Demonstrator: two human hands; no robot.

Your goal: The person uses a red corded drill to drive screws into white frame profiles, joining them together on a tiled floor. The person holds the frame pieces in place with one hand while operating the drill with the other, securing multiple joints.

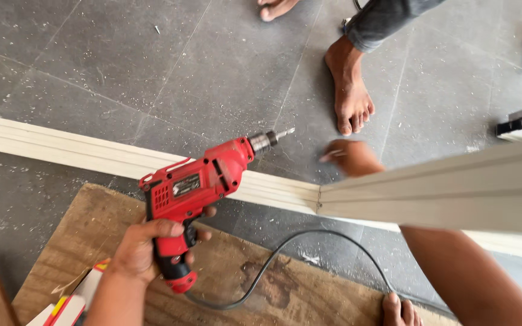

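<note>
From the head view, your left hand [137, 250] has its fingers [167, 229] wrapped tight around the grip of the red drill [197, 184], with the forefinger lying up near the trigger; the drill is lifted off the floor and its bit [284, 133] points away from you and to the right, past your fingertips and out over the pale moulding strip [92, 154] lying on the grey tile floor [182, 66]. Your right hand [351, 157] is blurred beyond a second pale strip [442, 190] held closer to the camera, so you cannot tell whether those fingers are spread or pinching something; they sit just right of the bit tip, near the joint where the two strips meet. No hole shows at the joint, so the drilling looks not yet begun, though sawdust on the floor suggests cutting is done. The black cord [273, 259] loops from below your left fingers across the plywood board [261, 284]. Another person's bare foot [348, 90] stands beyond your right fingers.
</note>
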